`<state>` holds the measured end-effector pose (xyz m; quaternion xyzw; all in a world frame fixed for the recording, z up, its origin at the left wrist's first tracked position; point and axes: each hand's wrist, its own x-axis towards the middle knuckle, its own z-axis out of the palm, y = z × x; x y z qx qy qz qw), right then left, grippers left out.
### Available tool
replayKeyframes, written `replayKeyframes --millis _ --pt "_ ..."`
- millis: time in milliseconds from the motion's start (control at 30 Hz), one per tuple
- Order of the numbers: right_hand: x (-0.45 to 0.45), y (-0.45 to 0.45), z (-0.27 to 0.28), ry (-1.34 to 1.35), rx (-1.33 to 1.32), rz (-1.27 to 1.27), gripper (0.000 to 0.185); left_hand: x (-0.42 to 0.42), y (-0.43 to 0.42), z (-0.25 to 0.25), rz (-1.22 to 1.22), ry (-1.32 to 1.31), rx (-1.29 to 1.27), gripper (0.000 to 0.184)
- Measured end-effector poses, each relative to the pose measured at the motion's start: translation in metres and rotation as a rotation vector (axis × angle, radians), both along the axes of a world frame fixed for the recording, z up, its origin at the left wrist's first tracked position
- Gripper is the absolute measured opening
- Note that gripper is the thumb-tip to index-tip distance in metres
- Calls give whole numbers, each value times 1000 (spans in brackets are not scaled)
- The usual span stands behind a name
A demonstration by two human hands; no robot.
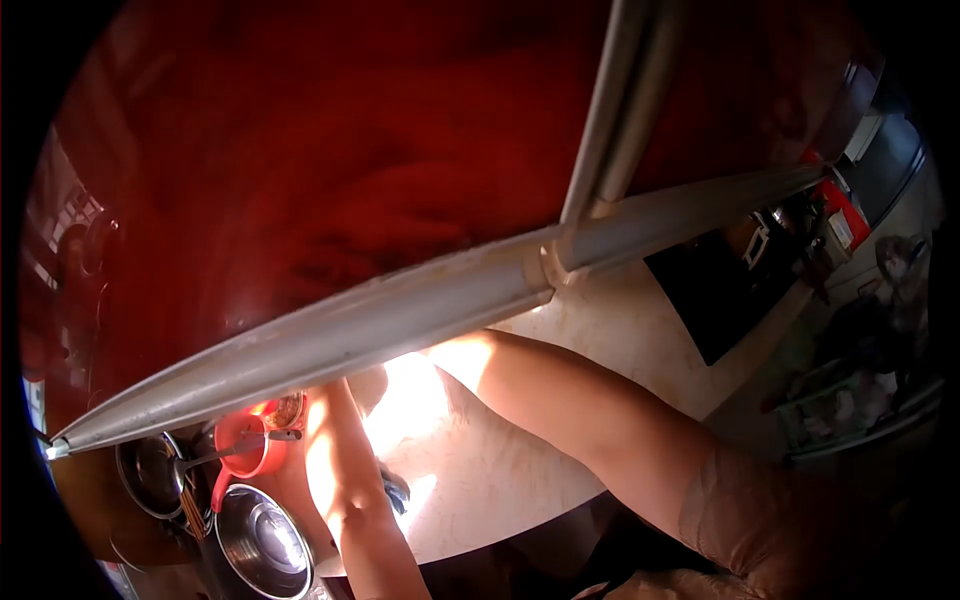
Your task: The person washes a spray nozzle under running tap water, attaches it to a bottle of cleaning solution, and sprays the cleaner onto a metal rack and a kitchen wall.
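My left forearm [350,480] reaches up from the bottom of the view, and my right forearm [570,410] comes in from the lower right. Both run beneath the metal lower edge [330,355] of a glossy red cabinet [330,170], which hides my two hands, so what they hold or touch is out of sight. Strong sunlight washes out the pale countertop [520,480] between the arms. A small dark blue thing [397,492], its kind unclear, lies close beside my left forearm.
Left of my left arm stand a red saucepan [240,440] with a metal ladle [225,453] across it, a shiny steel bowl [265,545] and a dark round pan [150,475]. A black cooktop [710,300] sits at right. The cabinet edge hangs low over the counter.
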<state>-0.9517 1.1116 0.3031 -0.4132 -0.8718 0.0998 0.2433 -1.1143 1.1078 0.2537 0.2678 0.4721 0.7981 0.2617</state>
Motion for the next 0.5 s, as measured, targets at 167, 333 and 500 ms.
replayKeyframes --millis 167,333,500 --pt "-21 -8 -13 436 -489 -9 30 32 -19 -25 -266 -382 344 44" --pt "-27 -36 -17 121 -110 -221 40 38 -46 -21 -522 -18 -89 34" --pt "-12 -54 -98 206 -6 -218 79 17 -48 -8 -512 -45 -228 29"
